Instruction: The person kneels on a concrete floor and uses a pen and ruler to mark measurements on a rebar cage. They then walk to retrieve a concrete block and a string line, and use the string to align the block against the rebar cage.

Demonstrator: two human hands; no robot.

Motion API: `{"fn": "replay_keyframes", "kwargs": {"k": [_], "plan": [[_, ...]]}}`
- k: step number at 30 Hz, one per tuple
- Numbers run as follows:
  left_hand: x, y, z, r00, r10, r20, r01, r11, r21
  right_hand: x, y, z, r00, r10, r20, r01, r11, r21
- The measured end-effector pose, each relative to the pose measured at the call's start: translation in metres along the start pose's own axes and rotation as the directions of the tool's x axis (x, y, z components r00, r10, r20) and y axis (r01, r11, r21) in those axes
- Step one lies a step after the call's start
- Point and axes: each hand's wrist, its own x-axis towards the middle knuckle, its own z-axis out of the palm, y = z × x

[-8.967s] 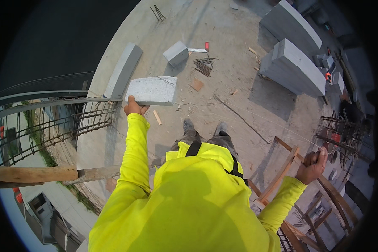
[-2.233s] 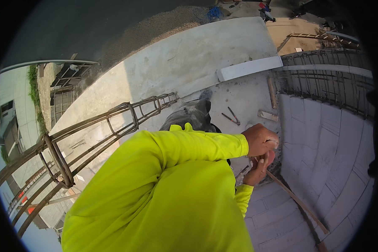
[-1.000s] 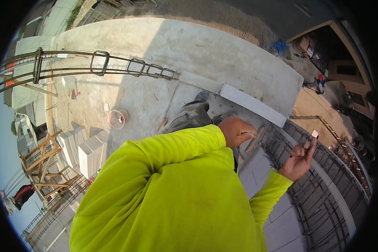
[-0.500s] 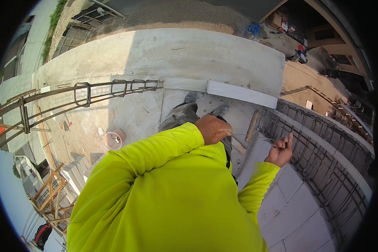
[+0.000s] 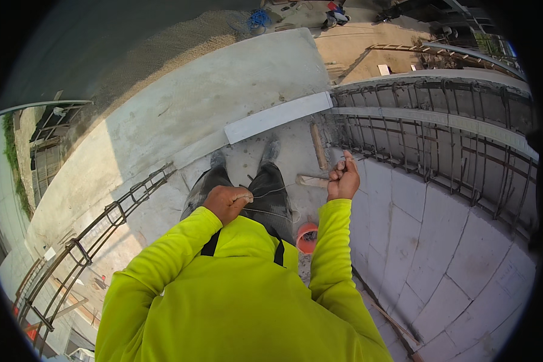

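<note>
My left hand (image 5: pixel 226 203), in front of my thighs, is closed in a pinch on a thin pale string (image 5: pixel 268 193). Whether it is cord or fine wire, I cannot tell. The string sags across my dark trousers toward my right hand (image 5: pixel 344 177), with a loose loop hanging below. My right hand is raised beside the pale block wall, its index finger pointing up and the other fingers curled around the string's far end. The exact grip there is too small to make out. Below it, a red bucket (image 5: pixel 307 238) with dark contents stands by my right forearm.
A long white block (image 5: pixel 277 117) lies ahead of my feet on the concrete slab (image 5: pixel 181 114). A rebar cage (image 5: pixel 116 212) rises at the left. More rebar (image 5: pixel 428 142) lines the pale block wall (image 5: pixel 398 217) on the right. Wood pieces (image 5: pixel 318 146) lie nearby.
My view has turned right, bringing the red bucket into sight while a pale bucket has left it. My hands are still apart, and the string between them now shows more clearly.
</note>
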Motion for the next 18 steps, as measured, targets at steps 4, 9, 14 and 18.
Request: {"fn": "replay_keyframes", "kwargs": {"k": [4,9,14,18], "plan": [[0.025,-0.02,0.023,0.989,-0.142,-0.04,0.142,0.99,0.006,0.07,0.027,-0.002,0.983,0.148,0.107,-0.144,0.989,-0.047],[0.112,-0.077,0.068,0.953,-0.288,-0.09,0.286,0.958,-0.036,0.187,0.09,-0.003,0.941,0.317,0.117,-0.301,0.943,-0.139],[0.198,-0.141,0.122,0.959,-0.283,-0.02,0.277,0.948,-0.158,0.309,0.143,-0.004,0.941,0.303,0.151,-0.28,0.947,-0.159],[0.253,-0.186,0.155,0.912,-0.383,-0.148,0.345,0.91,-0.23,0.388,0.171,0.0,0.952,0.259,0.165,-0.231,0.957,-0.173]]}}
